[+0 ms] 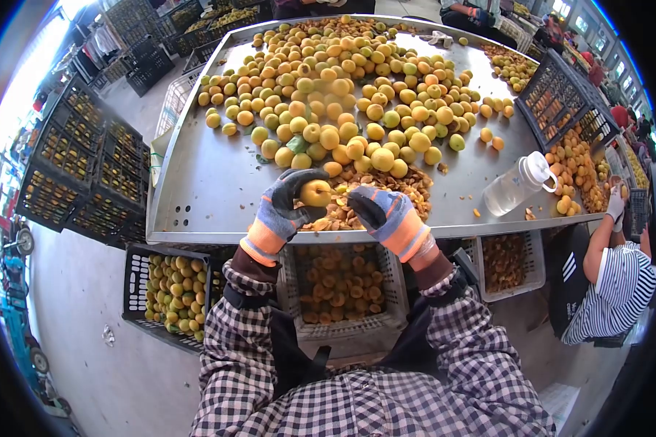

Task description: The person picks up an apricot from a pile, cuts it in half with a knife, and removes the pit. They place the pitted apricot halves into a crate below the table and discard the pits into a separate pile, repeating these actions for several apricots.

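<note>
One apricot, yellow, whole, near-round: can't tell its long axis or heading. It sits over the table's near edge. Left hand curls around it; right hand is curled just beside, contents unclear.

Apricot in gloved left hand, right hand just beside, over metal table

Nothing here can be read: no words, brands or numbers show on the bottle, the bench or the crates from where I stand.
</note>
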Demonstrator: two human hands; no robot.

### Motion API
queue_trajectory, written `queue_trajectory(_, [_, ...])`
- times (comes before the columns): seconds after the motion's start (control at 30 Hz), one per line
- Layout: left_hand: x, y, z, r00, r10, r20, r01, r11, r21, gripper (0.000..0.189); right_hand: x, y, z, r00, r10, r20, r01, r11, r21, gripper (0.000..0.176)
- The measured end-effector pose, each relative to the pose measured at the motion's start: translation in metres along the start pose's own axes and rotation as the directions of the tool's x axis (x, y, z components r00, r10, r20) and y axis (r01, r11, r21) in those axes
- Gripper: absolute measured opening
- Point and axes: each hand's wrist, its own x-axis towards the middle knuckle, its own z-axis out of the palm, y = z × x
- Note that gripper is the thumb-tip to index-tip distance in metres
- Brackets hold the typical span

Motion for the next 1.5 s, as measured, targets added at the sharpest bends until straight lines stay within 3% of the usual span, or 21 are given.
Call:
queue_trajectory(0.1, [-0.001, 0.008, 0.000, 0.999, 0.031, 0.018, -0.034, 0.984, 0.175, 0.052, -0.001, 0.002, 0.008, 1.000, 0.004, -0.003, -0.004, 0.993, 0.114, 0.027])
queue_trajectory(0.2, [-0.006, 0.009, 0.003, 1.000, -0.017, -0.003, 0.017, 1.000, -0.018, 0.053, -0.004, 0.002, 0.018, 0.999, 0.027, 0.016, -0.029, 0.992, 0.125, 0.023])
queue_trajectory(0.27, [-0.009, 0.010, 0.007, 0.992, -0.127, -0.028, 0.114, 0.953, -0.281, 0.056, -0.005, 0.001, 0.023, 1.000, -0.012, 0.018, 0.010, 0.997, 0.076, 0.026])
queue_trajectory(0.3, [-0.011, 0.012, 0.010, 0.992, -0.126, -0.027, 0.113, 0.954, -0.279, 0.056, -0.004, 0.002, 0.025, 0.998, -0.006, 0.066, 0.001, 0.998, 0.063, 0.028])
queue_trajectory(0.37, [-0.013, 0.016, 0.017, 0.966, -0.247, -0.073, 0.169, 0.821, -0.545, 0.059, -0.003, -0.001, 0.026, 1.000, -0.015, 0.015, 0.014, 0.997, 0.081, 0.027])
queue_trajectory(0.47, [-0.009, 0.025, 0.018, 0.961, -0.274, -0.032, 0.202, 0.775, -0.598, 0.061, -0.004, -0.005, 0.020, 1.000, -0.028, -0.013, 0.028, 0.998, 0.053, 0.028])
queue_trajectory(0.5, [-0.009, 0.029, 0.016, 0.975, -0.222, -0.027, 0.186, 0.869, -0.459, 0.055, -0.004, -0.006, 0.016, 1.000, -0.022, 0.012, 0.022, 1.000, 0.006, 0.029])
queue_trajectory(0.6, [-0.008, 0.030, 0.018, 0.969, -0.240, -0.052, 0.178, 0.833, -0.524, 0.058, 0.006, -0.022, -0.014, 0.976, 0.114, 0.183, -0.128, 0.990, 0.066, 0.032])
queue_trajectory(0.67, [-0.009, 0.026, 0.018, 0.973, -0.225, -0.057, 0.160, 0.829, -0.536, 0.056, -0.002, -0.020, -0.008, 0.987, 0.077, 0.141, -0.084, 0.995, 0.047, 0.037])
queue_trajectory(0.73, [-0.008, 0.016, 0.023, 0.975, -0.205, -0.089, 0.119, 0.815, -0.567, 0.055, -0.009, -0.016, 0.009, 1.000, -0.001, -0.016, 0.003, 0.992, 0.123, 0.028])
queue_trajectory(0.8, [-0.010, 0.021, 0.040, 0.961, -0.254, -0.110, 0.140, 0.788, -0.599, 0.057, -0.014, -0.011, 0.024, 0.998, 0.066, -0.025, -0.060, 0.981, 0.185, 0.038])
queue_trajectory(0.87, [-0.008, 0.025, 0.049, 0.941, -0.320, -0.114, 0.115, 0.614, -0.781, 0.059, -0.015, -0.010, 0.029, 0.992, 0.120, -0.029, -0.113, 0.979, 0.172, 0.037])
queue_trajectory(0.93, [-0.007, 0.018, 0.040, 0.955, -0.288, -0.075, 0.120, 0.603, -0.789, 0.060, -0.015, -0.008, 0.029, 0.988, 0.155, 0.007, -0.154, 0.975, 0.160, 0.036])
queue_trajectory(1.0, [-0.004, 0.016, 0.025, 0.975, -0.220, 0.015, 0.187, 0.787, -0.588, 0.057, -0.014, -0.009, 0.022, 0.980, 0.196, 0.042, -0.200, 0.969, 0.143, 0.035])
queue_trajectory(1.13, [0.000, 0.017, 0.011, 0.973, -0.213, 0.094, 0.233, 0.907, -0.352, 0.061, -0.013, -0.018, 0.012, 0.986, 0.151, 0.065, -0.161, 0.970, 0.184, 0.027])
queue_trajectory(1.2, [-0.004, 0.013, 0.018, 0.970, -0.237, 0.044, 0.237, 0.898, -0.371, 0.061, -0.015, -0.021, 0.014, 0.989, 0.145, 0.025, -0.147, 0.976, 0.163, 0.024])
queue_trajectory(1.27, [-0.009, -0.002, 0.032, 0.969, -0.235, -0.072, 0.148, 0.792, -0.592, 0.054, -0.015, -0.027, 0.019, 0.991, 0.135, -0.011, -0.132, 0.979, 0.153, 0.023])
queue_trajectory(1.33, [-0.011, 0.013, 0.054, 0.938, -0.344, -0.053, 0.161, 0.564, -0.810, 0.050, -0.017, -0.028, 0.031, 0.990, 0.137, -0.044, -0.128, 0.977, 0.171, 0.023])
queue_trajectory(1.4, [-0.016, 0.012, 0.057, 0.920, -0.392, 0.030, 0.218, 0.447, -0.868, 0.058, -0.020, -0.021, 0.040, 0.988, 0.137, -0.076, -0.121, 0.975, 0.188, 0.024])
queue_trajectory(1.43, [-0.014, 0.016, 0.056, 0.919, -0.392, 0.032, 0.220, 0.446, -0.867, 0.058, -0.021, -0.019, 0.043, 0.986, 0.145, -0.077, -0.129, 0.976, 0.176, 0.026])
queue_trajectory(1.5, [-0.007, 0.023, 0.050, 0.927, -0.374, -0.008, 0.256, 0.650, -0.716, 0.059, -0.023, -0.015, 0.042, 0.986, 0.149, -0.078, -0.135, 0.977, 0.163, 0.027])
